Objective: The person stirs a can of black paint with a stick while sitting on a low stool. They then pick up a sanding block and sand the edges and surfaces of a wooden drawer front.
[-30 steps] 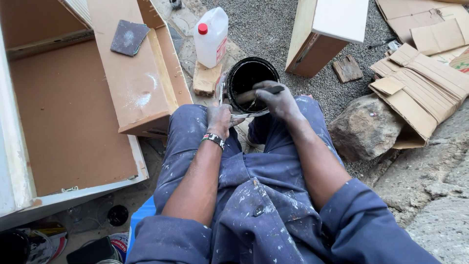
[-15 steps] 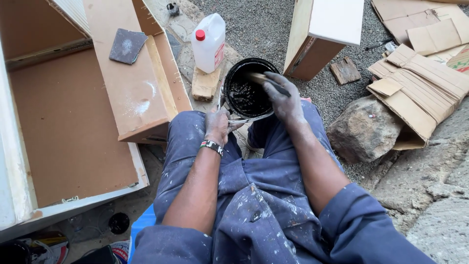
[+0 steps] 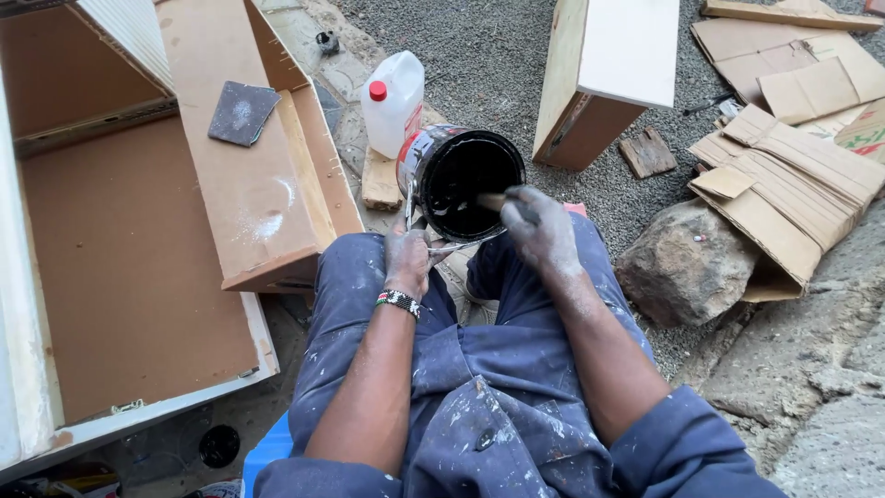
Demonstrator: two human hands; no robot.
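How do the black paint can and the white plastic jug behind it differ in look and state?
The paint can is black, round and open, tilted toward the person; the jug is white, squarish and closed with a red cap, standing upright. The left hand steadies the can while the right hand holds a stick inside it; no hand touches the jug. Both sit on the ground ahead of the person's knees.

Left hand (image 3: 407, 261): your fingers are curled closed, palm down, knuckles toward the camera, between your knees.
Left wrist: straight, wearing a beaded band (image 3: 398, 302).
Right hand (image 3: 542, 228): closed in a grip, reaching further forward than your left.
Forearms: both bare, extended forward, sleeves pushed up to the elbows.
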